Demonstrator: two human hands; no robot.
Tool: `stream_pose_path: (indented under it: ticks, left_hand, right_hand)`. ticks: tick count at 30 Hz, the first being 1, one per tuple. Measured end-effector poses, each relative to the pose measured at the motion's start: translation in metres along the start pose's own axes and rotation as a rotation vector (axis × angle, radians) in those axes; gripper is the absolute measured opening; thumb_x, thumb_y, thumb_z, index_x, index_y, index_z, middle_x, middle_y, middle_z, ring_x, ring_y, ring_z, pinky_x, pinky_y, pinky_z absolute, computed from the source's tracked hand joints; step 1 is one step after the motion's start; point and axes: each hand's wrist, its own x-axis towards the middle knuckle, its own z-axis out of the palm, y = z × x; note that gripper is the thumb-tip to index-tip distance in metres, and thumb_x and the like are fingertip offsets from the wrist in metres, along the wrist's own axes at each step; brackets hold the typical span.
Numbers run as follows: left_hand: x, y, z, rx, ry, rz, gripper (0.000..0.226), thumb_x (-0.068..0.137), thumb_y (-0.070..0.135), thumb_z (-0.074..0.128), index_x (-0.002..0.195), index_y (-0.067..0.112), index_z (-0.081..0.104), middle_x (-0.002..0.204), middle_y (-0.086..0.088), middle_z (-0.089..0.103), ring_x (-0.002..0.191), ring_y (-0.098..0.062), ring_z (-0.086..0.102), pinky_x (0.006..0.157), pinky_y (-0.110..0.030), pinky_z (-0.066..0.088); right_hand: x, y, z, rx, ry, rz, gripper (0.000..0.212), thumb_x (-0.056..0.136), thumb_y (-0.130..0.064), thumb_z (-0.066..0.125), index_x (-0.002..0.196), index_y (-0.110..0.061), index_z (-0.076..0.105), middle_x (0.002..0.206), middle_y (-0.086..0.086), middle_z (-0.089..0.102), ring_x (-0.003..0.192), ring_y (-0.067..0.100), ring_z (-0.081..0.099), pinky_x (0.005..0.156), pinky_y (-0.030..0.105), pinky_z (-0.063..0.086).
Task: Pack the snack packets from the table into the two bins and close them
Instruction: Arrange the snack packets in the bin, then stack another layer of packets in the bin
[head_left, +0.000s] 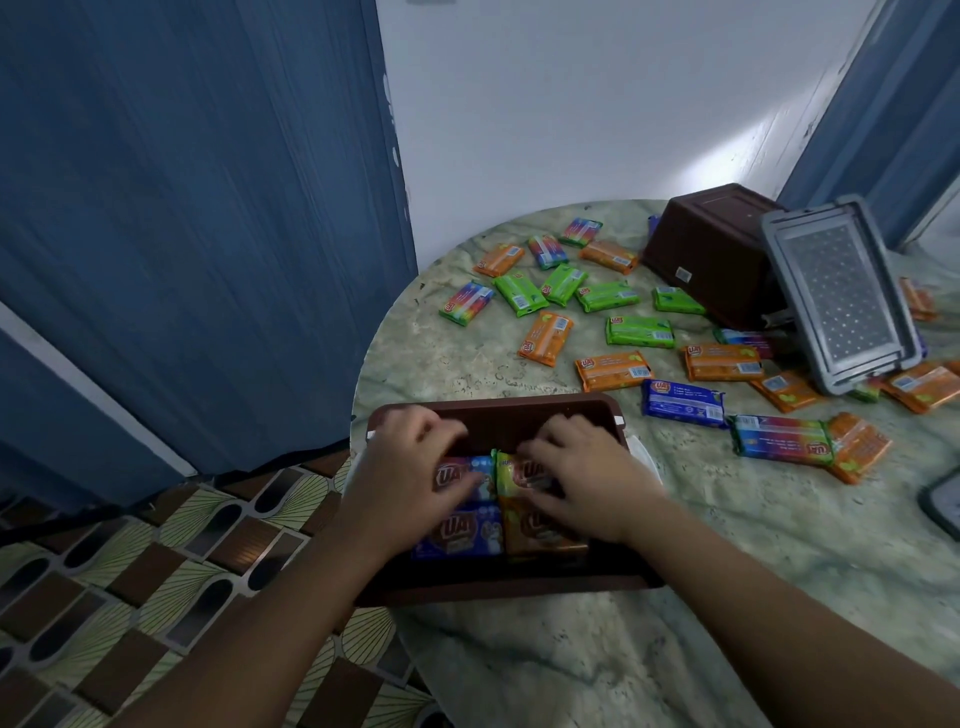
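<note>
A brown bin stands open at the table's near left edge, with blue and orange snack packets lying flat inside. My left hand presses on a blue packet in the bin. My right hand grips an orange packet beside it. Several green, orange, blue and rainbow packets lie scattered over the marble table. A second brown bin lies tipped on its side at the back, a grey lid leaning against it.
A dark lid or tray corner shows at the right edge. Blue curtains hang at the left and the far right. Patterned floor tiles lie below the table's left edge.
</note>
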Motion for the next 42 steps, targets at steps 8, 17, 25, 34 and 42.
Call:
stream_pose_path:
  ticks: [8, 17, 25, 34, 42]
  left_hand:
    - [0.008, -0.029, 0.003, -0.401, -0.104, -0.762, 0.063, 0.092, 0.055, 0.065, 0.13, 0.013, 0.038, 0.128, -0.01, 0.045, 0.113, -0.028, 0.05, 0.088, -0.041, 0.047]
    - [0.025, -0.032, 0.007, -0.247, -0.085, -0.641, 0.022, 0.105, 0.033, 0.049, 0.099, 0.014, 0.04, 0.083, -0.008, 0.057, 0.068, -0.022, 0.057, 0.051, -0.032, 0.035]
    - [0.082, 0.002, 0.032, -0.213, -0.162, -0.456, 0.018, 0.106, 0.028, 0.046, 0.104, 0.014, 0.035, 0.081, -0.007, 0.059, 0.067, -0.023, 0.053, 0.056, -0.036, 0.038]
    - [0.134, 0.074, 0.062, -0.204, -0.26, -0.25, 0.017, 0.105, 0.026, 0.046, 0.108, 0.015, 0.034, 0.085, -0.006, 0.052, 0.076, -0.027, 0.051, 0.066, -0.038, 0.04]
    - [0.14, 0.081, 0.069, -0.176, -0.26, -0.214, 0.032, 0.104, 0.028, 0.048, 0.126, 0.006, 0.038, 0.096, -0.014, 0.063, 0.077, -0.028, 0.055, 0.064, -0.038, 0.042]
  right_hand:
    - [0.006, 0.02, -0.009, 0.602, 0.085, 0.88, 0.048, 0.098, -0.043, 0.062, 0.135, -0.018, 0.044, 0.13, 0.013, 0.053, 0.111, 0.031, 0.055, 0.09, 0.043, 0.048]
    - [0.009, 0.031, -0.002, 0.589, 0.098, 0.89, 0.012, 0.103, -0.027, 0.053, 0.109, -0.02, 0.046, 0.093, 0.003, 0.061, 0.085, 0.025, 0.06, 0.076, 0.042, 0.054]
    - [-0.035, 0.06, -0.008, 0.601, 0.213, 1.034, 0.012, 0.1, -0.023, 0.052, 0.11, -0.016, 0.049, 0.093, 0.003, 0.06, 0.087, 0.029, 0.059, 0.074, 0.039, 0.047]
    - [-0.105, 0.091, -0.015, 0.564, 0.296, 1.255, 0.012, 0.099, -0.02, 0.052, 0.109, -0.016, 0.045, 0.092, 0.001, 0.054, 0.085, 0.025, 0.053, 0.072, 0.036, 0.042]
    - [-0.112, 0.092, -0.013, 0.586, 0.321, 1.317, 0.016, 0.098, -0.021, 0.052, 0.113, -0.018, 0.048, 0.103, 0.004, 0.062, 0.087, 0.023, 0.055, 0.073, 0.036, 0.045]
